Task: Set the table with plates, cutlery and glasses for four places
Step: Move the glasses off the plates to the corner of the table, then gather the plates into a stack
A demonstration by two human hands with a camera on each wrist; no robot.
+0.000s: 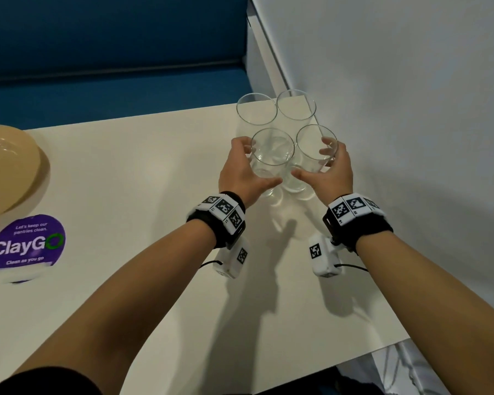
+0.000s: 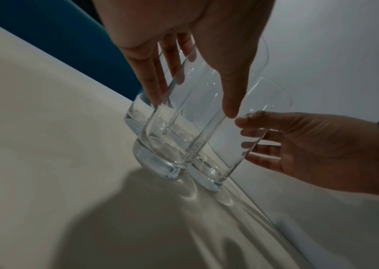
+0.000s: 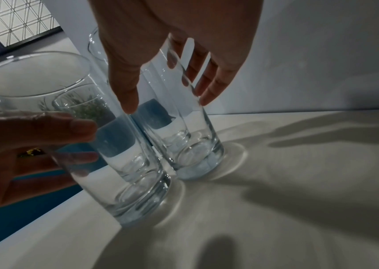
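Observation:
Several clear tall glasses stand together at the far right corner of the white table. My left hand clasps the near-left glass, with its fingers on the glass's left side and its thumb low on the near side. My right hand clasps the near-right glass, its fingers showing through the glass. Both glasses rest on the table. In the left wrist view my left hand spans its glass. In the right wrist view my right hand spans its glass.
The far-left glass and far-right glass stand just behind. A white wall runs along the table's right edge. A tan plate and a purple sticker lie at the left. A blue bench sits beyond.

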